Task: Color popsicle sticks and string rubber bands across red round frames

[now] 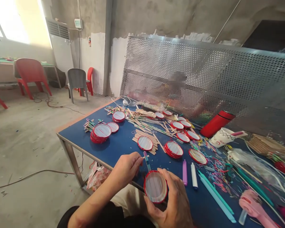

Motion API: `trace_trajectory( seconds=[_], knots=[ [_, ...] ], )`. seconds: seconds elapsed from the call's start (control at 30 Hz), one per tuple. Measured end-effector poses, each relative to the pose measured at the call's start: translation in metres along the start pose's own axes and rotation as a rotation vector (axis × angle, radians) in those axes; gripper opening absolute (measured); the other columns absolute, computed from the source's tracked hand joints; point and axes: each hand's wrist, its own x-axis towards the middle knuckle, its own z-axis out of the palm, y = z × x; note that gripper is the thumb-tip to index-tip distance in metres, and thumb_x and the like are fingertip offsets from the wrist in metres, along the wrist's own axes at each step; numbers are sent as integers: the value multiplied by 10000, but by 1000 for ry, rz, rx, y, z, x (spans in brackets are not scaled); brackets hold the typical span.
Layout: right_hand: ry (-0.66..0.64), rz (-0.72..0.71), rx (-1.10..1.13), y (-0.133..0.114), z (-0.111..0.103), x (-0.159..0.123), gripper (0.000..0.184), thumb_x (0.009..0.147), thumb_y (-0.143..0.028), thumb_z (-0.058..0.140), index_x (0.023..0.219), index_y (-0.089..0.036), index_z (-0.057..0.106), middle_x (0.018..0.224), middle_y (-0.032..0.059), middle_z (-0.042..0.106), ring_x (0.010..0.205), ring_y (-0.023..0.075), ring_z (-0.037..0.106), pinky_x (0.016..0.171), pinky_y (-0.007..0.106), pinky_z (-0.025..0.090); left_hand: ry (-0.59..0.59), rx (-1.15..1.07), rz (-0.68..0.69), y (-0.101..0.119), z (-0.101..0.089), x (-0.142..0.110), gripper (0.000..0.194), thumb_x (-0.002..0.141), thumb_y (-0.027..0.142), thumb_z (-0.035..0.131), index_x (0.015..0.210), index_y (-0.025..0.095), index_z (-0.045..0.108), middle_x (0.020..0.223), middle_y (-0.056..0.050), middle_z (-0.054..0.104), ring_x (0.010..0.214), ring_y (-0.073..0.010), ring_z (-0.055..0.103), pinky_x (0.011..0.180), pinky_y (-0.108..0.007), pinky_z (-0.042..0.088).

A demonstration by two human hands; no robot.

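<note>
Your right hand [174, 202] grasps a red-rimmed round frame [155, 186]; your left hand [125, 169] pinches a slim blue stick [146, 161].

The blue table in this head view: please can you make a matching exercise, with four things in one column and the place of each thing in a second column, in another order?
Things:
1. red-rimmed round frame
2. red flask
3. pile of wooden craft sticks
4. perforated metal sheet

Places:
A. leaning behind the blue table
B. in the right hand
C. near the table's far right side
D. flat near the table's middle

Pairs: 1-B, 2-C, 3-D, 4-A
</note>
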Motion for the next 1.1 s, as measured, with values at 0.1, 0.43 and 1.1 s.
trace_trajectory(
  seconds=[0.1,0.43,1.1],
  knots=[
    [-6,2,-2,1,1,-1,887,893,-332,675,1595,-30,224,1205,226,619,1092,360,599,845,542,563,-7,9,1,-1,1,0,327,961,423,369,698,250,459,527,64,506,391,-115,460,399,-219,338],
    [-18,32,-4,-2,1,-1,859,904,-342,667,1587,-32,248,1211,226,615,1082,350,600,841,526,575,-16,8,4,-3,1,1,319,965,426,365,723,247,473,536,61,505,413,-118,460,403,-217,336],
    [-31,39,12,1,1,-2,827,904,-301,649,1586,-43,257,1213,207,620,1105,333,602,870,507,587,-29,-2,-9,-4,1,0,318,965,437,341,736,248,456,546,59,488,402,-117,463,387,-217,329]
  ],
)
